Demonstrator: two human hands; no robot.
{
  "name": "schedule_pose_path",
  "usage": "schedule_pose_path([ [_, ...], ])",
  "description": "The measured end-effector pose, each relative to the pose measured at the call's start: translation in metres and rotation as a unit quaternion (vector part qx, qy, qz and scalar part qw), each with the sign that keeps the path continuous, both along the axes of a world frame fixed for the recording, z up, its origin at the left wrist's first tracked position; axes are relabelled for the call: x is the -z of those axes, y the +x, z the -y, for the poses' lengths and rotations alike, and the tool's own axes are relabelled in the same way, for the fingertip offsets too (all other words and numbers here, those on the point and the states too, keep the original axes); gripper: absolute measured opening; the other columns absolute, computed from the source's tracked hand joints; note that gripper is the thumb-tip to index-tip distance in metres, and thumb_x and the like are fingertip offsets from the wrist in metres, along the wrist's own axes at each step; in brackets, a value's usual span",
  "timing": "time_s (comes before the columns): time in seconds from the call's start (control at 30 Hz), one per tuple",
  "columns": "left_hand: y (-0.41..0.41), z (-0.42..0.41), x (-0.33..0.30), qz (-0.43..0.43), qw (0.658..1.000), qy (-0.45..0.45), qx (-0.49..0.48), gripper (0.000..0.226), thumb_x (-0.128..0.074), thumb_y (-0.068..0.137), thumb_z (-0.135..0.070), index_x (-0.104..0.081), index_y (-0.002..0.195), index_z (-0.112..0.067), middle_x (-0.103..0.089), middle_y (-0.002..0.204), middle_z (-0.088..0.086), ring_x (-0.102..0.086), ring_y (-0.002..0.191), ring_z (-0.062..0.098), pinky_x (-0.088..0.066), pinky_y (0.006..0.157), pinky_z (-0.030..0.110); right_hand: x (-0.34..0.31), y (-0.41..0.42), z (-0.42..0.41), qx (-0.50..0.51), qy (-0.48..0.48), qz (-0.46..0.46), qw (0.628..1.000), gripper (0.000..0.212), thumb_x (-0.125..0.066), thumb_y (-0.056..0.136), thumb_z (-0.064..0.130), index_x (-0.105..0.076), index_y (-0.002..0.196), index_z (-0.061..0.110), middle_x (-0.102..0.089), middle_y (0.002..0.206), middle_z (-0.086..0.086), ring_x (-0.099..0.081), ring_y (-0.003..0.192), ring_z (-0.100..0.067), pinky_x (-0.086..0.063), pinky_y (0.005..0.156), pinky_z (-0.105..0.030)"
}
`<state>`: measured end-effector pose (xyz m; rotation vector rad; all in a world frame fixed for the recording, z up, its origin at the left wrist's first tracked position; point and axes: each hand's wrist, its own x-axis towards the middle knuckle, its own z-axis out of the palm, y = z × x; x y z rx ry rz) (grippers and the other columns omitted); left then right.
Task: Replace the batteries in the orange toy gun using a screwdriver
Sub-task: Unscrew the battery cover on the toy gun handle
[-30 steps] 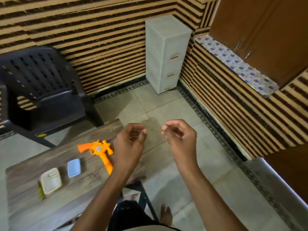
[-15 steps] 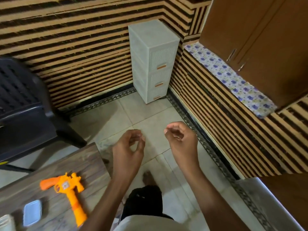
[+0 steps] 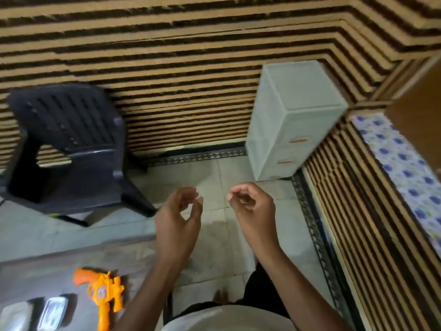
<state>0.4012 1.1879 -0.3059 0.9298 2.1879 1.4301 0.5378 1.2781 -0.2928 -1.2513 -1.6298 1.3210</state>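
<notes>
Both hands up over the floor, apart, fingers loosely curled: left hand (image 3: 177,217), right hand (image 3: 253,206), neither holding anything I can make out. Gun (image 3: 102,296) lies on the desk (image 3: 35,275) at 8 o'clock, untouched.

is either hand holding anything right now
Nothing visible: left hand and right hand hover with fingers curled, empty; the gun lies untouched on the table.

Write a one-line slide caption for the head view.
Both bare hands, left hand and right hand, raised empty over the floor, with the orange toy gun lying untouched on the wooden table.
</notes>
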Motion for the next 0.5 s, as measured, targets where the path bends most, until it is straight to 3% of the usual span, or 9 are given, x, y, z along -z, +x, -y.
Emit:
schedule_pose_path([
  [0.23, -0.070, -0.068, 0.009, -0.034, 0.983, -0.042, -0.176, 0.015, -0.073, 0.094, -0.013, -0.070, 0.102, -0.025, -0.076, 0.097, -0.011, -0.073, 0.094, 0.005, -0.062, 0.088, 0.036, 0.006, -0.113, -0.124, -0.197, 0.001, -0.011, 0.980, 0.004, -0.073, 0.093, 0.012, -0.073, 0.096, 0.014, -0.073, 0.089, 0.009, -0.068, 0.085, 0.001, -0.049, 0.073, -0.008],
  [0.37, -0.102, -0.102, 0.002, -0.012, 0.947, -0.033, -0.318, 0.020, -0.073, 0.093, -0.013, -0.070, 0.099, -0.031, -0.076, 0.094, -0.015, -0.074, 0.090, 0.005, -0.062, 0.085, 0.040, -0.005, -0.186, -0.178, -0.309, -0.026, -0.004, 0.951, 0.005, -0.073, 0.093, 0.015, -0.072, 0.096, 0.019, -0.073, 0.086, 0.009, -0.068, 0.080, 0.000, -0.052, 0.068, -0.011],
  [0.5, -0.135, -0.117, 0.000, -0.001, 0.903, -0.021, -0.429, 0.010, -0.074, 0.094, -0.023, -0.073, 0.104, -0.020, -0.077, 0.093, -0.012, -0.073, 0.091, 0.006, -0.060, 0.089, 0.039, -0.004, -0.264, -0.197, -0.399, -0.017, -0.004, 0.917, 0.006, -0.073, 0.092, 0.013, -0.072, 0.094, 0.019, -0.073, 0.083, 0.005, -0.070, 0.079, -0.008, -0.057, 0.070, -0.020],
])
